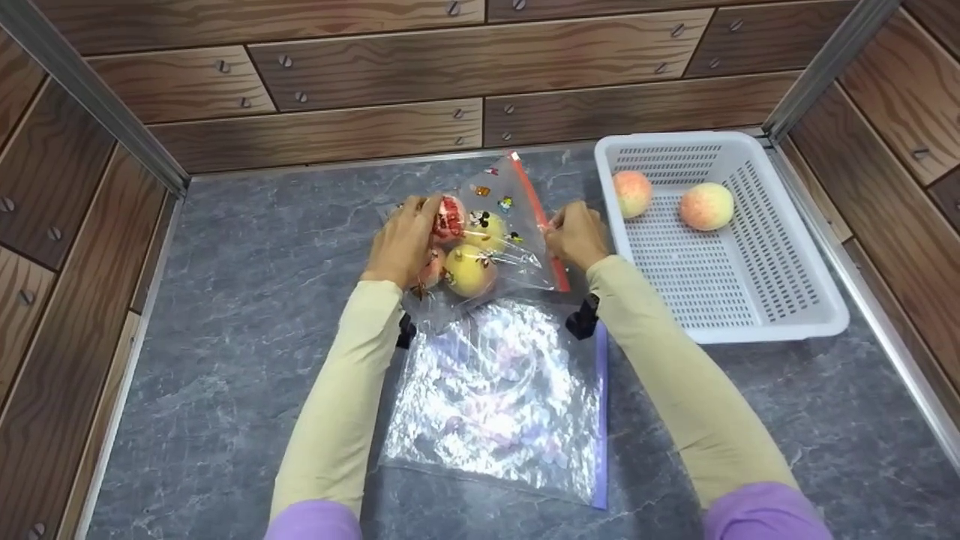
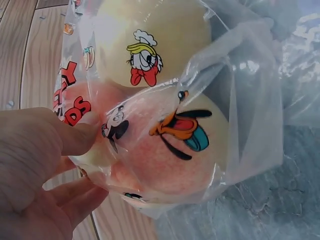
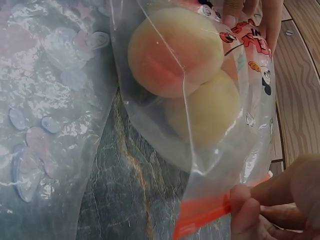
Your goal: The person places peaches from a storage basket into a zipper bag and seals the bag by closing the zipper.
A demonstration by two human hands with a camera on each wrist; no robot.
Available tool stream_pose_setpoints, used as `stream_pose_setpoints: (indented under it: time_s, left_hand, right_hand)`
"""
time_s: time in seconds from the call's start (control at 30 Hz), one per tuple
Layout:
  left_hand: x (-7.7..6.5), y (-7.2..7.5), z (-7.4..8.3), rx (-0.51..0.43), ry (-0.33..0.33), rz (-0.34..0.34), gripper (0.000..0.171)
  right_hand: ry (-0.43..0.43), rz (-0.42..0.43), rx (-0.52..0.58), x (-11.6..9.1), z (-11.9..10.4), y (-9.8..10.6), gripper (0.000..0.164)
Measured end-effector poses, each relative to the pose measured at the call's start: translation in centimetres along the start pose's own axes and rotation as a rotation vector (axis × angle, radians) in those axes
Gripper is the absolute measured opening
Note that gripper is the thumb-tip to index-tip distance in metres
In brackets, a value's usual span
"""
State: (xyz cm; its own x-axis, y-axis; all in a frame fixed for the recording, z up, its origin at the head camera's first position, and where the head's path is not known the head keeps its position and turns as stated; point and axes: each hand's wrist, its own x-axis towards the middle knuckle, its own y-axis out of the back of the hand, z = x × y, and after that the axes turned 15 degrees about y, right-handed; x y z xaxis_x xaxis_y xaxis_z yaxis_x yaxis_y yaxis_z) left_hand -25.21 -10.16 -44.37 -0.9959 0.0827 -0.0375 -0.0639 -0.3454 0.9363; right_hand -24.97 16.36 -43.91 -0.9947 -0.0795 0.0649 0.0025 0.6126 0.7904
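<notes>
Several peaches [image 1: 470,271] lie inside a clear zip bag [image 1: 529,255] printed with cartoon figures. My left hand [image 1: 403,238] grips the filled end, thumb on the plastic over the peaches and fingers below in the left wrist view. At the bag's other end, my right hand [image 1: 577,234] pinches the red zip strip [image 3: 205,212] between thumb and finger. Nearer to me, a second clear bag [image 1: 495,405] with a purple zip strip lies flat; pale shapes are printed on it in the right wrist view.
A white perforated basket [image 1: 806,330] stands to the right, close to my right hand, holding two peaches [image 1: 706,206]. Wood-patterned walls [image 1: 375,75] border the grey marbled surface [image 1: 247,300] at the back and both sides.
</notes>
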Motion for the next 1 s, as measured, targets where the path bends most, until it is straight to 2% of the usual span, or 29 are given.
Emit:
stream_pose_setpoints:
  time_s: [0.27,0.47,0.63,0.87,1.0]
  left_hand:
    - [0.5,0.0,0.9,0.051,-0.015,0.0,0.08]
    - [0.8,-0.9,1.5,0.141,-0.031,0.007,0.079]
    - [1.3,-1.6,1.5,0.201,-0.045,0.026,0.071]
    - [2.1,-1.8,0.9,0.156,-0.048,0.045,0.063]
    - [2.7,-1.8,0.6,0.149,-0.065,0.021,0.064]
  right_hand:
    - [0.016,-0.03,0.004,-0.1,0.5,0.0,0.012]
    - [-0.005,-0.06,-0.011,-0.2,0.9,-0.1,0.011]
    - [-0.02,-0.062,-0.011,-0.1,0.7,-0.1,0.012]
    - [-0.028,-0.059,0.017,0.0,0.7,-0.4,0.012]
    - [-0.035,-0.069,0.056,0.0,1.0,-0.7,0.011]
